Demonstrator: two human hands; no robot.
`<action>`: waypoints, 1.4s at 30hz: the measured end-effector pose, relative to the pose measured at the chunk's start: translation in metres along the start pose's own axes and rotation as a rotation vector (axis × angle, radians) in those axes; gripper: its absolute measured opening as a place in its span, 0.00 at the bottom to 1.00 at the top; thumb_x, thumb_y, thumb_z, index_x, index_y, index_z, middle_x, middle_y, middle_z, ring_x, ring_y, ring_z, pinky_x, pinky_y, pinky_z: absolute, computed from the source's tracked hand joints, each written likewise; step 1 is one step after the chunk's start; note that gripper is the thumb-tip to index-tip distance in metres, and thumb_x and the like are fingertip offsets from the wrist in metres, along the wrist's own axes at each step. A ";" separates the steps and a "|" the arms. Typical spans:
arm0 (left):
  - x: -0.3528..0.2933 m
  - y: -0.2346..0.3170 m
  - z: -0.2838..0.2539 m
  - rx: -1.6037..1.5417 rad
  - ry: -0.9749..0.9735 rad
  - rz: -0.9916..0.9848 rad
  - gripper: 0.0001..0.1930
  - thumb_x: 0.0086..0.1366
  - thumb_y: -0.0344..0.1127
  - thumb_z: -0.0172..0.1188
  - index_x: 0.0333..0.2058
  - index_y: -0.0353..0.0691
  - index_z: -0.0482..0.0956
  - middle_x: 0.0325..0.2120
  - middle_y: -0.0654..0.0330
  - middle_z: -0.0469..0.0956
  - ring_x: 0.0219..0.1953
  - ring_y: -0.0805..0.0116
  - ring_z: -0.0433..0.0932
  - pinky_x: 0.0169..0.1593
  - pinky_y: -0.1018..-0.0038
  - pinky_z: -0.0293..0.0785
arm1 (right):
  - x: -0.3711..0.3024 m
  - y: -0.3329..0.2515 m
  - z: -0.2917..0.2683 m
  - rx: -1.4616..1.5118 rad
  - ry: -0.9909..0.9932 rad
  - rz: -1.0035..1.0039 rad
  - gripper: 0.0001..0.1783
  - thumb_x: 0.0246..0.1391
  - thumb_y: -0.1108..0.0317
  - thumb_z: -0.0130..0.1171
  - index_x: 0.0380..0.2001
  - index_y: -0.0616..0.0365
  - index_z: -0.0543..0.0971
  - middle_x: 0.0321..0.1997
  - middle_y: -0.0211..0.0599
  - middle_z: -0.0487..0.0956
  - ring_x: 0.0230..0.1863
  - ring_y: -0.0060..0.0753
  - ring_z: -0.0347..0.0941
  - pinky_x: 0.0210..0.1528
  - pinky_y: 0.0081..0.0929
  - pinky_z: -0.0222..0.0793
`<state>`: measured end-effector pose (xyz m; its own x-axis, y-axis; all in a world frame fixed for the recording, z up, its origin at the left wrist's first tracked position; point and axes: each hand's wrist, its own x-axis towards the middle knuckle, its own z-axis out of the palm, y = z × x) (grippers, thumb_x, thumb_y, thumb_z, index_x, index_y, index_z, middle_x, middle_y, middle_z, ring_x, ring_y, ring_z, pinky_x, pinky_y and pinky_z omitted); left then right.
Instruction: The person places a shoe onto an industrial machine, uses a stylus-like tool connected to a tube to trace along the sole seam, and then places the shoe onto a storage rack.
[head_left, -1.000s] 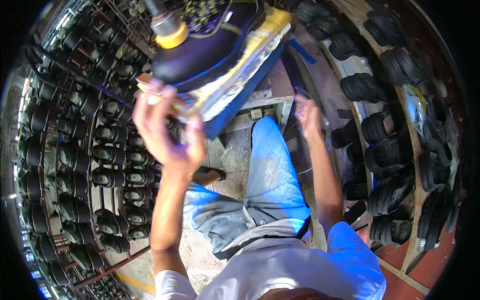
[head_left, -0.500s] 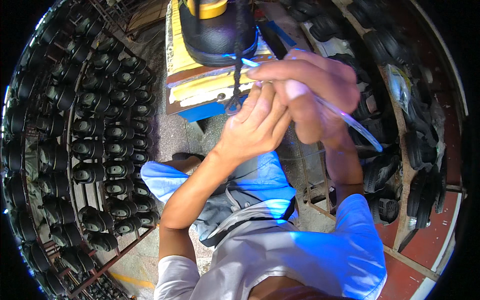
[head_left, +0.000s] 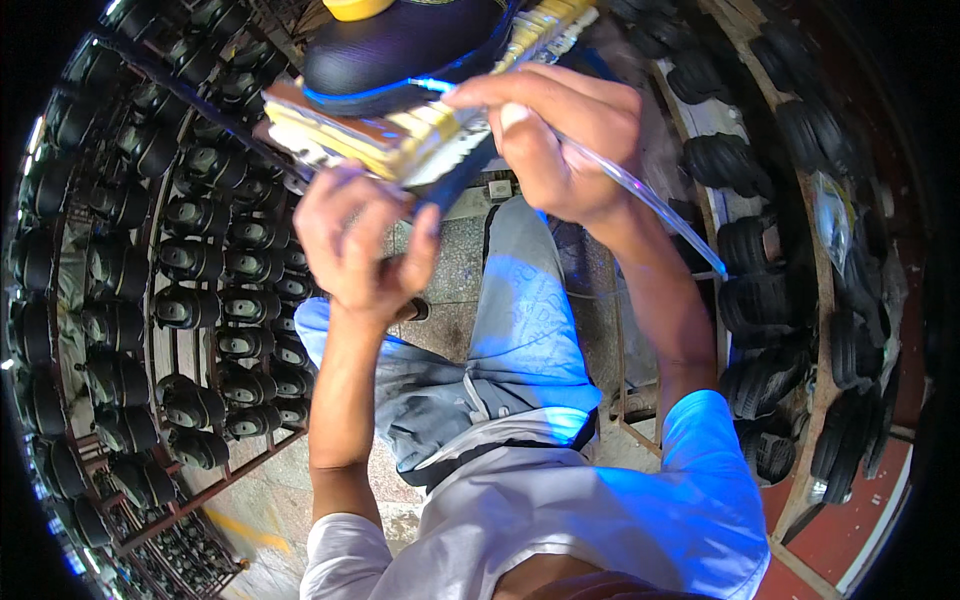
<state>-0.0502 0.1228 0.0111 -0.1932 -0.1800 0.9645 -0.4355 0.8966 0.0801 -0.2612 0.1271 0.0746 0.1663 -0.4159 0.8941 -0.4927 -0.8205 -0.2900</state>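
A black shoe [head_left: 400, 55] rests at the top of the view on a layered stand [head_left: 360, 145] of yellow and brown slabs. Its lower edge glows blue under the light. My right hand [head_left: 570, 140] is closed round a thin clear pen-like tool [head_left: 650, 200], whose pale tip meets the shoe's lower edge. Just below the stand's near corner is my left hand [head_left: 365, 245], its fingers bent and loosely apart, the thumb held away from them. Those fingers are slightly blurred, with nothing visible in them. A dark cord [head_left: 200, 100] slants down to the stand beside them.
Racks on the left carry rows of black shoes [head_left: 190, 305]. More dark shoes or soles [head_left: 755, 300] fill the shelves on the right, with a clear plastic bag [head_left: 832, 220] among them. My legs [head_left: 520, 300] are below the stand.
The stand and shoe have turned and shifted left, and the cord has swung from upright to a leftward slant. My left hand has moved left, apart from my right; the tool went left too.
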 end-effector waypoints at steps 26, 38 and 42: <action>0.004 -0.012 0.003 -0.200 -0.128 -0.173 0.09 0.55 0.32 0.71 0.33 0.37 0.84 0.43 0.53 0.85 0.54 0.53 0.80 0.60 0.60 0.71 | -0.005 -0.007 -0.025 -0.419 -0.168 -0.108 0.17 0.48 0.75 0.53 0.40 0.60 0.85 0.26 0.34 0.81 0.23 0.32 0.79 0.27 0.26 0.75; 0.000 -0.094 -0.002 -0.117 -0.084 -0.736 0.31 0.78 0.54 0.38 0.57 0.33 0.76 0.50 0.46 0.81 0.52 0.58 0.80 0.59 0.66 0.71 | 0.002 0.059 0.033 -0.454 0.058 -0.236 0.15 0.47 0.77 0.57 0.38 0.56 0.86 0.25 0.34 0.81 0.22 0.34 0.77 0.25 0.27 0.73; 0.006 -0.125 0.009 -0.032 -0.138 -0.744 0.31 0.79 0.55 0.35 0.58 0.34 0.76 0.57 0.51 0.78 0.59 0.63 0.75 0.65 0.70 0.64 | 0.005 0.060 0.026 -0.531 0.108 -0.241 0.15 0.44 0.76 0.58 0.37 0.57 0.86 0.23 0.37 0.79 0.21 0.38 0.76 0.25 0.31 0.72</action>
<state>-0.0050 0.0060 0.0050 0.0329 -0.7894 0.6130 -0.4687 0.5295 0.7071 -0.2674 0.0655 0.0530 0.2524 -0.1765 0.9514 -0.8165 -0.5665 0.1116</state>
